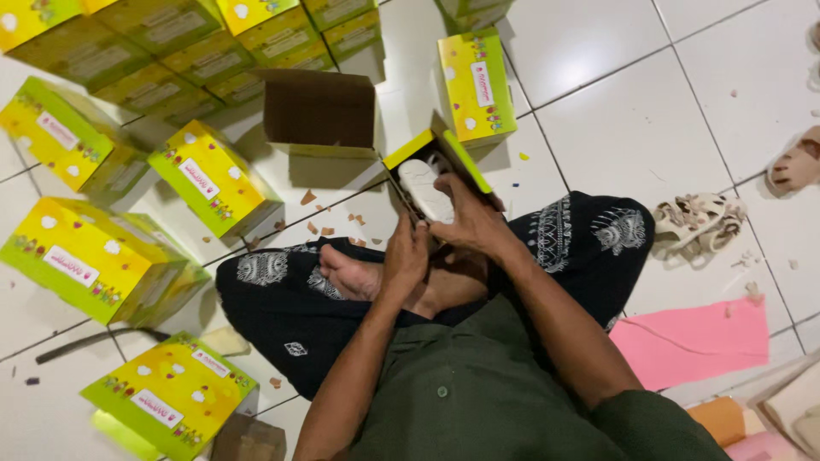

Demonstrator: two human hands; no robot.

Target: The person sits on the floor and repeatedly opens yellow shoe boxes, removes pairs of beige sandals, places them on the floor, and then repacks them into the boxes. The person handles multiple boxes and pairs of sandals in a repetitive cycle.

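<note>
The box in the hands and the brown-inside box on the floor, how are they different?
The held box has a white shoe inside; the floor box looks empty. The held box rests in both hands, left hand and right hand; the floor box lies untouched on its side. Both are open.

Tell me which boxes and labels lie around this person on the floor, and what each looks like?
Open box: held at the knees by left hand and right hand, yellow-green, a white shoe inside.
Closed box: just beyond it, yellow top, green sides, white label.
Open brown-lined box: centre, flap up.
Scattered boxes: left side, yellow and green, white labels.
Stacked boxes: top left, green-yellow.
</note>
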